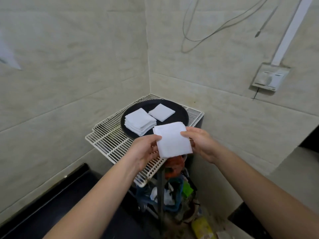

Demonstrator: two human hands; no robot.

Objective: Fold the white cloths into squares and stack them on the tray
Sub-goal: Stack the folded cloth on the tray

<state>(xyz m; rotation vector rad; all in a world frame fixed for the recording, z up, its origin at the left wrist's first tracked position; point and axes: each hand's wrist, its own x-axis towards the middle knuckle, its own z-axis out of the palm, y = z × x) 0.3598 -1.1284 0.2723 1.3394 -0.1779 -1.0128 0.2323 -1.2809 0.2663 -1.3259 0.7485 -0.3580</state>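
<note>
A folded white cloth (172,140) is held in the air between both hands, above the near part of a wire rack (107,140). The left grip (145,149) pinches its left edge, thumb on top and fingers underneath; the right grip (200,144) pinches its right edge the same way. The cloth is plain, flat and nearly square, so no long axis shows clearly. Its face is turned up toward the camera, and its sides run away from the person with the far end leaning slightly left. Stacked layers show at its far right corner. Just beyond the grips, a round black tray (183,109) sits on the rack, and the held cloth's far edge overlaps its near rim in the view. Beyond the left grip, a stack of folded cloths (139,123) lies on the tray. Farther off, in line with the gap between the grips, lies a thinner folded square (161,112), close beside the stack and turned corner-on to the person.
</note>
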